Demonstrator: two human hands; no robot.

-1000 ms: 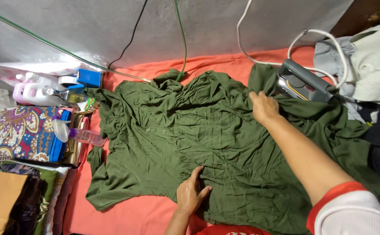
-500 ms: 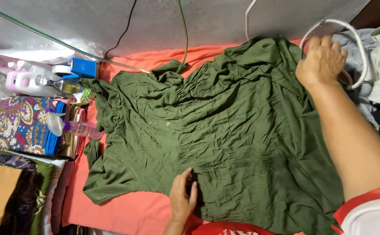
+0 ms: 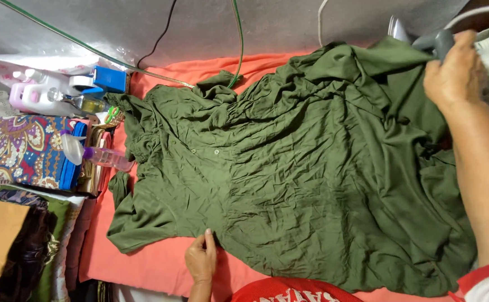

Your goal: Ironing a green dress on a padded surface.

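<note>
We grip the iron, ready to press the dress

Our right hand (image 3: 456,72) closes round the iron (image 3: 436,40) handle at two o'clock; our left hand (image 3: 201,260) pinches the green dress (image 3: 289,168) hem at seven o'clock, and next we judge the iron must come onto the cloth.

garment (image 3: 311,179): olive green | board cover (image 3: 160,263): coral | cloth (image 3: 23,148): paisley blue
</note>
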